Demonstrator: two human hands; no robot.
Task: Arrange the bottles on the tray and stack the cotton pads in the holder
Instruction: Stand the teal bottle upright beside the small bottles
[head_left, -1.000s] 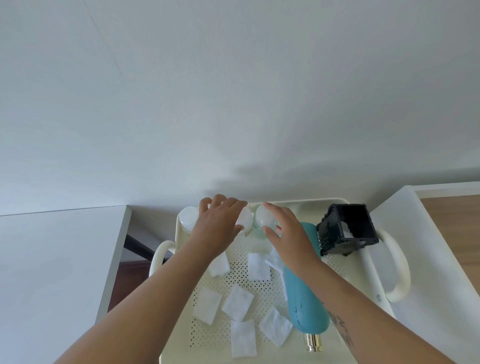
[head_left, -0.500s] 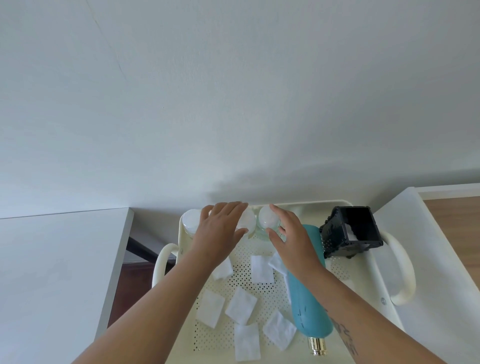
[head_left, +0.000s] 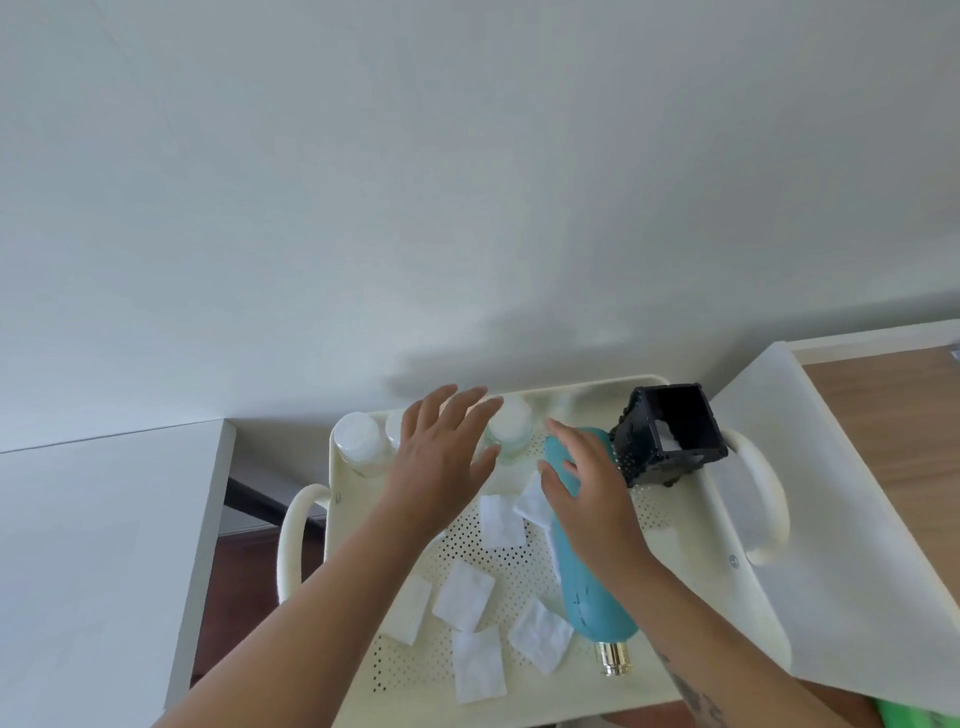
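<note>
A cream perforated tray (head_left: 670, 525) holds small white-capped bottles standing along its far edge: one at the far left (head_left: 358, 441) and one in the middle (head_left: 510, 425). A large teal bottle (head_left: 592, 597) lies on its side with its gold neck toward me. Several white square cotton pads (head_left: 464, 595) lie scattered on the tray floor. A black square holder (head_left: 670, 434) stands at the far right with a white pad inside. My left hand (head_left: 441, 457) hovers open over the small bottles. My right hand (head_left: 587, 483) is open, resting over the teal bottle's far end.
The tray has rounded handles at left (head_left: 293, 540) and right (head_left: 763, 499). A white table surface (head_left: 88, 545) lies to the left, a white panel (head_left: 831, 519) and wooden surface (head_left: 893, 441) to the right. A white wall rises behind.
Both hands have let go of the small bottles at the far edge and spread their fingers; the right hand has drawn back over the teal bottle.
</note>
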